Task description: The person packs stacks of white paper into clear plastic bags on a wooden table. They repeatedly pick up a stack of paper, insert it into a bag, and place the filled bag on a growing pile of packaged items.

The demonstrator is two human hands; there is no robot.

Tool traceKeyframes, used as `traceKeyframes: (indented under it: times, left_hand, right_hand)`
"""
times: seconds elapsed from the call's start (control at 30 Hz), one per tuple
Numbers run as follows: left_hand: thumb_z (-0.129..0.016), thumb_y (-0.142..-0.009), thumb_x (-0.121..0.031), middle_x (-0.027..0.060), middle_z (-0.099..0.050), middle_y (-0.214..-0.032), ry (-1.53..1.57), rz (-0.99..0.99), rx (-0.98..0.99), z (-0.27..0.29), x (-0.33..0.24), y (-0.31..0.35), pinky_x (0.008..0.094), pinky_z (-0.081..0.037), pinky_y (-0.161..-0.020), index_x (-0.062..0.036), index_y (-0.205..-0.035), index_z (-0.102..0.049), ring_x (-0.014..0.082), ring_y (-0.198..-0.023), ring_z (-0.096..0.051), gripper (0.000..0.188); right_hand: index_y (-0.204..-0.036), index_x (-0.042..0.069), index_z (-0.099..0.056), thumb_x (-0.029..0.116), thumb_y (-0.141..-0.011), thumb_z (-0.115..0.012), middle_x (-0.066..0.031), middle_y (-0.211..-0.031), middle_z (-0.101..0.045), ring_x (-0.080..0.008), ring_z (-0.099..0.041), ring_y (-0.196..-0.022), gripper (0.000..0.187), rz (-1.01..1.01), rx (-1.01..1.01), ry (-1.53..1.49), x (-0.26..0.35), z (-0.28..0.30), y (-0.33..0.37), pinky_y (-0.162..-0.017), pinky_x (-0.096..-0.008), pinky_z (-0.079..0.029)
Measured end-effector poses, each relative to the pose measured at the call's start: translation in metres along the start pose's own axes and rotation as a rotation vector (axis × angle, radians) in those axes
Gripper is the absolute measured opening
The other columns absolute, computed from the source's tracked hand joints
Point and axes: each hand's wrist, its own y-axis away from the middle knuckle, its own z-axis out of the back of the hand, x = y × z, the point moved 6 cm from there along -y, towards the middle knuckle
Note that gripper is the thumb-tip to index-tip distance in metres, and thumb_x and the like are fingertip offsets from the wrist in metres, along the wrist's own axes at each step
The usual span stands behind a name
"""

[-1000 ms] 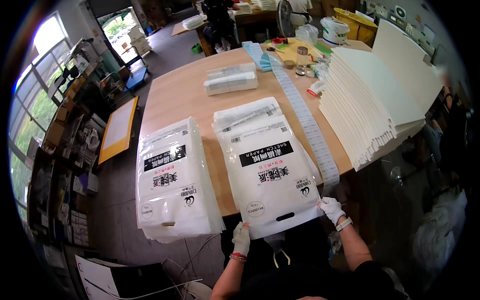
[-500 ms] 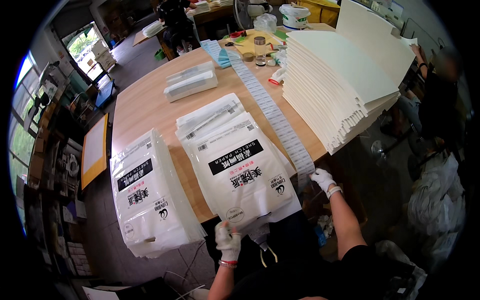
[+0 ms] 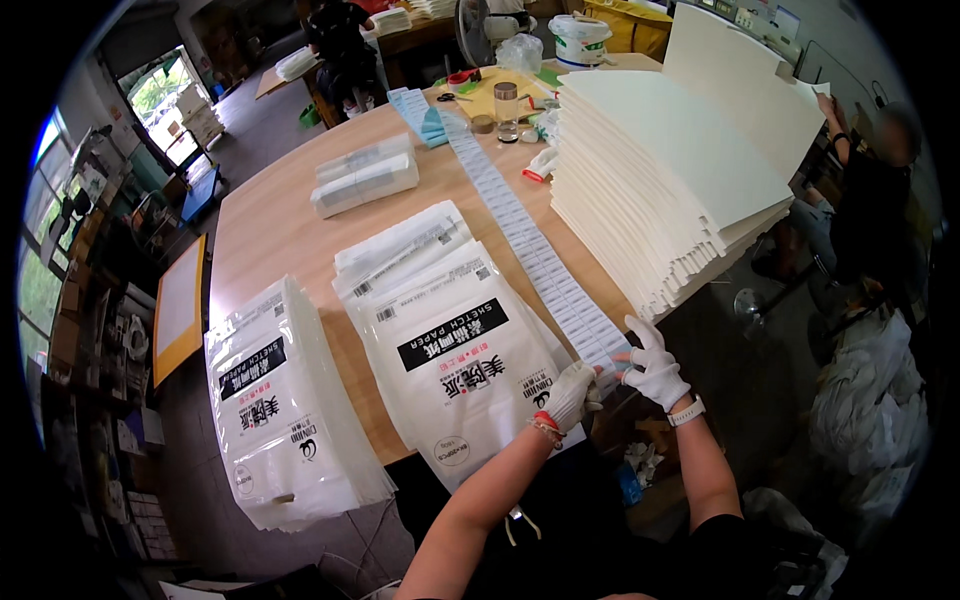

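A long strip of printed white labels (image 3: pixel 535 245) runs down the table to its near right edge. My right hand (image 3: pixel 655 378), in a white glove with bare fingertips, pinches the strip's near end, the index finger raised. My left hand (image 3: pixel 572 392), also gloved, is closed beside that end; what its fingertips hold, if anything, is hidden. Under my left forearm lies a stack of printed plastic sketch-paper packs (image 3: pixel 445 330), overhanging the near table edge. Another stack of the same packs (image 3: pixel 255 400) lies to the left.
A tall stack of cream sheets (image 3: pixel 650 170) stands at the right. Farther back are wrapped bundles (image 3: pixel 365 180), a glass jar (image 3: pixel 507 112), scissors (image 3: pixel 452 97) and a white bucket (image 3: pixel 580 40). Another person (image 3: pixel 870 190) sits at the right, one more (image 3: pixel 340 40) at the back.
My left hand has left the front edge of the middle packs and moved right, to the strip's end. The right hand has stayed near that end, its index finger now raised.
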Motion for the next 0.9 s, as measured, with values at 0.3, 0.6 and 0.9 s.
traceKeyframes:
  times: [0.3, 0.6, 0.9]
  left_hand:
    - [-0.049, -0.087, -0.017, -0.0018, -0.039, -0.057, -0.073, -0.032, 0.025, 0.008, -0.003, -0.01, 0.0243, -0.033, -0.038, -0.0091, -0.085, -0.046, 0.0088, -0.042, -0.034, 0.008]
    - [-0.052, -0.086, -0.031, 0.02, -0.061, -0.087, -1.01, -0.401, -0.135, 0.012, -0.022, 0.034, 0.0383, -0.047, -0.077, -0.0005, -0.116, -0.042, 0.0295, -0.085, -0.061, 0.044]
    - [-0.056, -0.083, -0.013, 0.0134, -0.061, -0.085, -0.86, -0.641, -0.678, 0.212, 0.032, 0.194, 0.0347, -0.049, -0.067, -0.0025, -0.097, -0.057, 0.0262, -0.075, -0.062, 0.017]
  right_hand:
    - [-0.081, 0.004, -0.069, 0.002, -0.059, -0.069, -0.0094, -0.121, -0.053, -0.0315, -0.037, -0.121, 0.022, 0.249, -0.099, 0.219, 0.019, -0.001, 0.003, -0.098, -0.0359, -0.035]
    - [-0.079, 0.002, -0.059, -0.005, -0.075, -0.054, -0.0076, -0.079, -0.06, -0.014, -0.057, -0.07, 0.009, 0.012, -0.244, -0.4, 0.058, -0.012, -0.032, -0.063, -0.0247, -0.046]
    - [-0.083, 0.006, -0.063, 0.014, -0.081, -0.053, 0.0012, -0.055, -0.052, -0.0065, -0.047, -0.047, 0.013, -0.224, 0.395, -0.541, 0.131, -0.254, -0.201, -0.045, -0.0235, -0.039]
